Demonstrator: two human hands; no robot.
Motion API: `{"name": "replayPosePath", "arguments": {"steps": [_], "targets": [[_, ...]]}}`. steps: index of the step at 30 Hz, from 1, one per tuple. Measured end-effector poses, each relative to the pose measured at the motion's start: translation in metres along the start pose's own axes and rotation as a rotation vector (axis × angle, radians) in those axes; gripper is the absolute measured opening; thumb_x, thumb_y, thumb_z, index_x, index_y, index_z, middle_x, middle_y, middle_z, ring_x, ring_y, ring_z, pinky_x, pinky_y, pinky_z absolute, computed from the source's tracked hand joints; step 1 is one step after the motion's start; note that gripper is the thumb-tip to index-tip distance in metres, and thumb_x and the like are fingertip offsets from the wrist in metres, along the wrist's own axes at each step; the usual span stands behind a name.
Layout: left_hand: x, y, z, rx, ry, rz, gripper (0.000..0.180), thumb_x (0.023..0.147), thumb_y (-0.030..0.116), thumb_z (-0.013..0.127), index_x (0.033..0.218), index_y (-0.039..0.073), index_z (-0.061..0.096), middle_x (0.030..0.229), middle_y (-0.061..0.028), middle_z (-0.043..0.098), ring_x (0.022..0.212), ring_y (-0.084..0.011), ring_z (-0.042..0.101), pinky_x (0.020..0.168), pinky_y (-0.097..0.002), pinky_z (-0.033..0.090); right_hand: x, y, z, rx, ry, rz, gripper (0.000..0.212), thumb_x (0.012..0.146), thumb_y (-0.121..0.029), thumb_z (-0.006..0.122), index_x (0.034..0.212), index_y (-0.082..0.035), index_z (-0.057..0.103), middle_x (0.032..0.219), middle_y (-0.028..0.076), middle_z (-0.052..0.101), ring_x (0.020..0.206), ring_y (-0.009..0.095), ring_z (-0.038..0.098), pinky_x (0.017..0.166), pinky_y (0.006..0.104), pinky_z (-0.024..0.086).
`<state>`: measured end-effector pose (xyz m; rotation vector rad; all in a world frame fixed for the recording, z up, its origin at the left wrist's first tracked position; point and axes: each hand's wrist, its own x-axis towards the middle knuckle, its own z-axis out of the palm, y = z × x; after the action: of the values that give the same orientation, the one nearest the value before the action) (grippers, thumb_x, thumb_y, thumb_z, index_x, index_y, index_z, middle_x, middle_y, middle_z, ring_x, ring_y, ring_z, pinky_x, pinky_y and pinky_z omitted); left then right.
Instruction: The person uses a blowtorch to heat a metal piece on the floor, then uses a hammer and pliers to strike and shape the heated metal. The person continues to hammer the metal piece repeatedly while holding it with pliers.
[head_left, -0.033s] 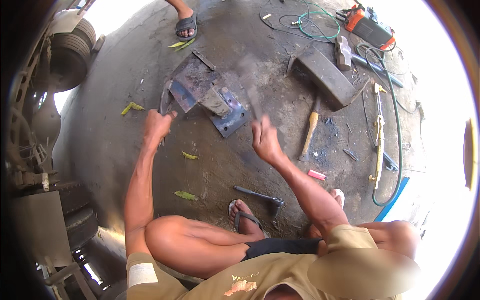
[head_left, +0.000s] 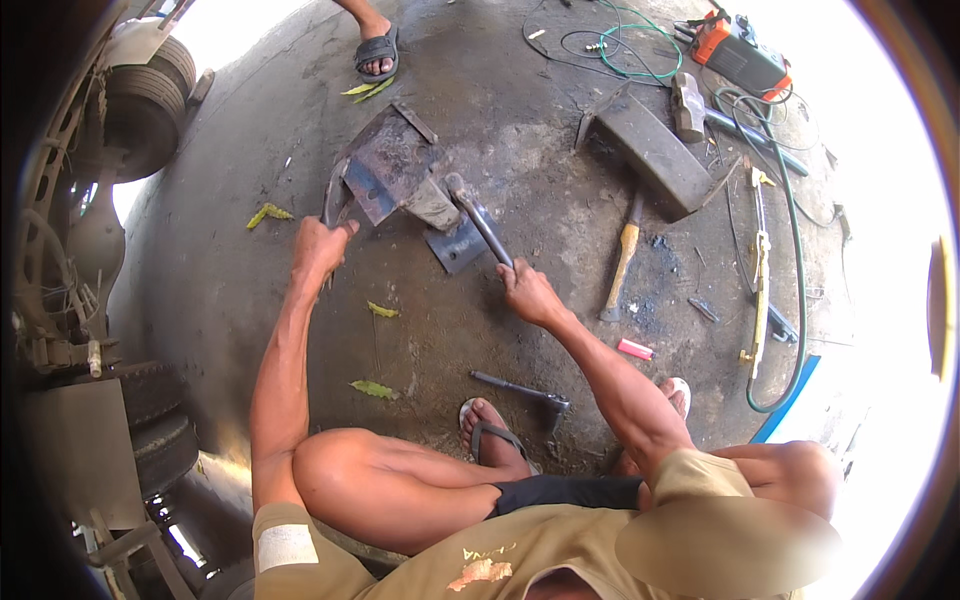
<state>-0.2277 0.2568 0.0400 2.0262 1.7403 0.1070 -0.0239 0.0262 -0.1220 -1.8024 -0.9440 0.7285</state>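
My left hand (head_left: 320, 248) is closed round the curved metal edge at the left side of a rusty steel bracket (head_left: 395, 150), which lies on the ground. Closed on a metal-handled hammer (head_left: 483, 225), my right hand (head_left: 532, 294) is right of the bracket. The hammer's head is at or just over an upright tab (head_left: 432, 204); I cannot tell if they touch. Beneath the tab a bluish steel plate with holes (head_left: 455, 250) is partly covered by the hammer.
A box-shaped steel piece (head_left: 650, 155), a sledgehammer (head_left: 688, 108) and a wooden-handled hammer (head_left: 622, 262) lie rightward. Farther right are a cutting torch (head_left: 759, 265) with its hose and an orange-black machine (head_left: 740, 55). A ratchet (head_left: 520, 390) lies by my foot. Another person's sandalled foot (head_left: 376, 55) stands ahead.
The hammer has swung down from a raised, blurred position to the tab on the bracket. My right hand has dropped slightly nearer me; my left hand keeps its grip.
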Motion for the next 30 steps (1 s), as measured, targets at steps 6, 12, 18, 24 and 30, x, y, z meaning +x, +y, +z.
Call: {"name": "replayPosePath", "arguments": {"steps": [6, 12, 18, 24, 30], "targets": [[0.024, 0.001, 0.021, -0.077, -0.036, 0.053, 0.041, 0.083, 0.028, 0.075, 0.063, -0.004, 0.060, 0.055, -0.0106, 0.058, 0.048, -0.0212, 0.061, 0.050, -0.0397, 0.047, -0.004, 0.008, -0.020, -0.263, 0.045, -0.002, 0.045, 0.107, -0.038, 0.040, 0.094, 0.001, 0.059, 0.072, 0.014, 0.061, 0.062, 0.021, 0.059, 0.053, 0.0417, 0.048], [0.025, -0.018, 0.016, -0.083, -0.039, 0.041, 0.039, 0.083, 0.027, 0.075, 0.063, -0.002, 0.059, 0.055, -0.0079, 0.056, 0.046, -0.0198, 0.059, 0.047, -0.0367, 0.045, 0.003, -0.144, -0.141, 0.467, 0.323, -0.302, 0.045, 0.106, -0.049, 0.039, 0.089, -0.011, 0.054, 0.067, -0.001, 0.052, 0.047, 0.004, 0.045, 0.036, 0.0207, 0.036], [0.021, -0.012, 0.012, -0.087, -0.047, 0.058, 0.040, 0.082, 0.029, 0.074, 0.063, -0.003, 0.060, 0.054, -0.0094, 0.057, 0.046, -0.0203, 0.059, 0.048, -0.0388, 0.045, 0.063, -0.181, -0.148, 0.344, 0.754, -0.789, 0.051, 0.105, -0.058, 0.025, 0.085, -0.014, 0.040, 0.062, 0.003, 0.048, 0.051, 0.013, 0.051, 0.046, 0.0325, 0.045], [0.017, 0.000, 0.007, 0.012, -0.004, 0.046, 0.044, 0.082, 0.030, 0.075, 0.065, -0.008, 0.062, 0.056, -0.0169, 0.060, 0.049, -0.0258, 0.063, 0.052, -0.0420, 0.047, -0.008, -0.017, 0.019, -0.073, -0.194, 0.343, 0.044, 0.104, -0.039, 0.046, 0.105, 0.004, 0.056, 0.093, 0.038, 0.064, 0.097, 0.057, 0.061, 0.082, 0.0578, 0.047], [0.027, -0.008, 0.010, -0.054, -0.046, 0.053, 0.045, 0.083, 0.029, 0.074, 0.067, -0.012, 0.062, 0.056, -0.0176, 0.061, 0.050, -0.0273, 0.065, 0.052, -0.0417, 0.048, -0.016, -0.069, -0.038, 0.057, -0.021, 0.199, 0.043, 0.105, -0.043, 0.049, 0.090, -0.004, 0.059, 0.063, 0.007, 0.055, 0.056, 0.016, 0.052, 0.053, 0.0392, 0.046]]}}
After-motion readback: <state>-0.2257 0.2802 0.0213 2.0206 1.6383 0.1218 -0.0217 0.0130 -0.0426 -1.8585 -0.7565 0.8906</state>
